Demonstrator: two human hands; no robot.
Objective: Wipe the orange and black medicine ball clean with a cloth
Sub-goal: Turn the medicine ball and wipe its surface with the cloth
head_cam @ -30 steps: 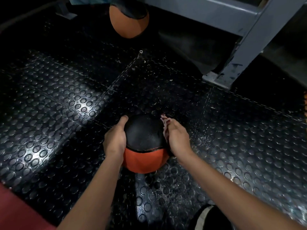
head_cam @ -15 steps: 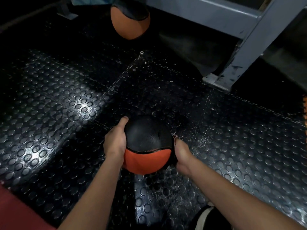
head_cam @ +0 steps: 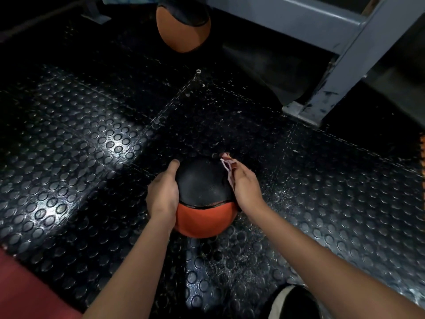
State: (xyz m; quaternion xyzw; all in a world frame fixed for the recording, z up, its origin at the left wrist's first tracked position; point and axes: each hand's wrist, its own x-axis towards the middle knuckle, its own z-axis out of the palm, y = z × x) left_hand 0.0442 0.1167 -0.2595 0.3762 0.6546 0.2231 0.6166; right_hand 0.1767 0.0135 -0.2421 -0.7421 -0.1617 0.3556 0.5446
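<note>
An orange and black medicine ball [head_cam: 203,199] rests on the studded black rubber floor [head_cam: 92,157], black half up, orange half toward me. My left hand [head_cam: 162,194] grips its left side, thumb stretched up over the black part. My right hand [head_cam: 246,187] presses a small pale pinkish cloth [head_cam: 228,168] against the ball's upper right side. Only the cloth's top edge shows beyond my fingers; the rest is hidden under the palm.
A second orange and black ball [head_cam: 182,26] lies at the far edge of the floor. A grey metal frame leg with its foot plate [head_cam: 305,111] stands at the upper right. A red mat corner [head_cam: 23,291] is at lower left, a shoe [head_cam: 292,302] at the bottom.
My right hand slid down the ball's right side half a second ago, and has now come back up to the upper right with the cloth showing again. The left hand stayed in place.
</note>
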